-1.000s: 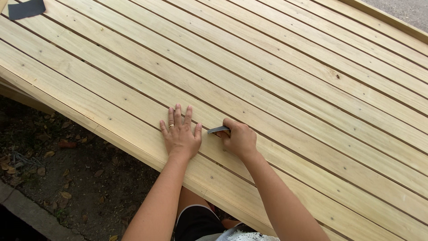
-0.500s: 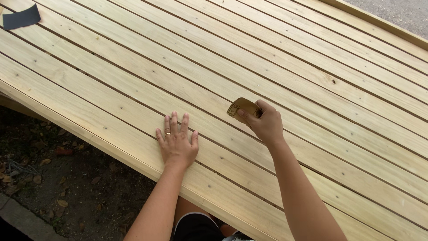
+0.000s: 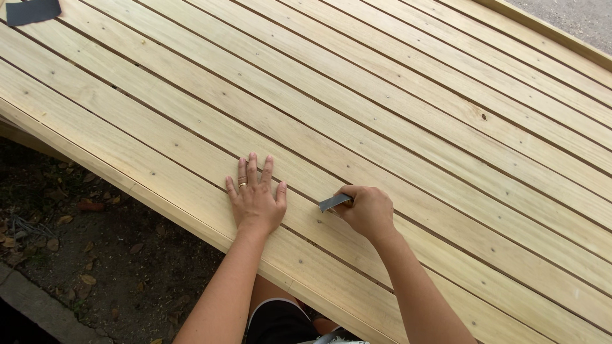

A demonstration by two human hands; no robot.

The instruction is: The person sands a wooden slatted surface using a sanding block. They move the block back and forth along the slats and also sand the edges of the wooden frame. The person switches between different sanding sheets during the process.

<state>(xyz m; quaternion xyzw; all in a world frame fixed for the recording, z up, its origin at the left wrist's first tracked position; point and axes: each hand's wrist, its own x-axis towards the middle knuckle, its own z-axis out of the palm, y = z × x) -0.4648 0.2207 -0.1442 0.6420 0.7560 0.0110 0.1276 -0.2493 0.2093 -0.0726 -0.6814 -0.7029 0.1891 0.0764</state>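
My left hand (image 3: 256, 196) lies flat, fingers spread, on a pale wooden slatted tabletop (image 3: 395, 108) near its front edge; a ring shows on one finger. My right hand (image 3: 366, 210) is closed on a small folded piece of dark sandpaper (image 3: 334, 202), pressed onto the plank just right of the left hand. The sandpaper's grey edge pokes out left of the fingers.
A second dark sheet of sandpaper (image 3: 33, 11) lies at the far left corner of the tabletop. Small screw heads dot the planks. Below the front edge is bare soil with dead leaves (image 3: 76, 255) and a concrete kerb (image 3: 32, 306). My knees show under the table.
My right hand, half a second ago lifted further out over the planks with the sandpaper, has come back down toward me beside the left hand. The left hand stayed flat.
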